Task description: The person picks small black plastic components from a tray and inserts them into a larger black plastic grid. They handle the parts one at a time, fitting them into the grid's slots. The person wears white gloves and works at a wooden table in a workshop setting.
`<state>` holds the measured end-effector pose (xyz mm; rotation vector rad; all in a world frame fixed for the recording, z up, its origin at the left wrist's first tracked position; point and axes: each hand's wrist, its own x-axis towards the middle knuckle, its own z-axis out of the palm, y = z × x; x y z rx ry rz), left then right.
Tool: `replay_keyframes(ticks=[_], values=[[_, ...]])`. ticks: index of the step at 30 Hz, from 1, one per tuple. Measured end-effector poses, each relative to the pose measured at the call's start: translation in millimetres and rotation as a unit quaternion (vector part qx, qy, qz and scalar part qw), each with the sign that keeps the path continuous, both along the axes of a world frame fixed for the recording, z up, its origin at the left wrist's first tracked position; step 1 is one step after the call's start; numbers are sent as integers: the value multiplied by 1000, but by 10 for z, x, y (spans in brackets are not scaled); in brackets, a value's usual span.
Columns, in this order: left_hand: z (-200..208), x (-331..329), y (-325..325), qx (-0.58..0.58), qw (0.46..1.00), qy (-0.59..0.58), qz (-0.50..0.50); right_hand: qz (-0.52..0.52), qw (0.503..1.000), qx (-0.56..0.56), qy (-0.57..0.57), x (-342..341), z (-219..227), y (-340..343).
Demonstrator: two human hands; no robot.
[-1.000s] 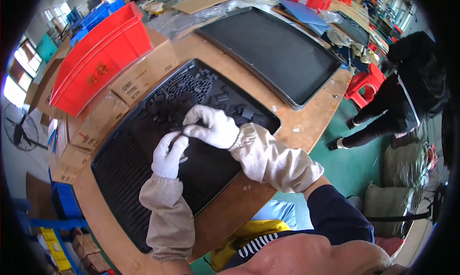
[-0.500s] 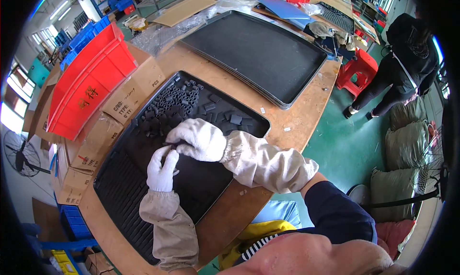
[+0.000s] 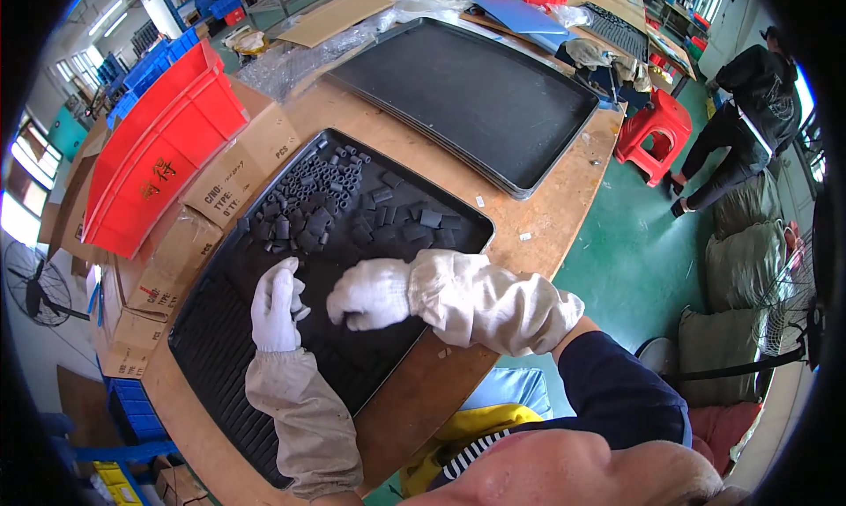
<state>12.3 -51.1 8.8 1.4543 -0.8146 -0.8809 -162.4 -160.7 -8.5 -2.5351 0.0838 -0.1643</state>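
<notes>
A black tray lies on the table under both of my hands. My left hand, in a white glove, is above the tray with its fingers curled together; a small greyish tip shows beside the fingers, too small to name. Right of it, my right hand is closed with fingers curled down; what it holds, if anything, is hidden. Short black tubes stand packed on end at the tray's far side. Loose black pieces lie heaped beside them. Long rows of black pieces line the left part.
A stack of black trays stands farther back on the wooden table. On the left, a red bin rests on cardboard boxes. Across the floor are a red stool and a person near several sacks.
My hands, together before, have moved apart: the left slightly left, the right down toward me. Loose pieces are now more in view. The person at right has changed posture.
</notes>
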Motion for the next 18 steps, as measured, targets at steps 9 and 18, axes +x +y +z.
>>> replay_keyframes(ticks=[9, 18], values=[[-5, -42, 10, -9, 1000, 14, -17, 136, 987, 6, 91, -13, 25, 131], [0, -61, 11, -9, 999, -4, -38, 117, 990, 56, 50, -29, 58, 64]])
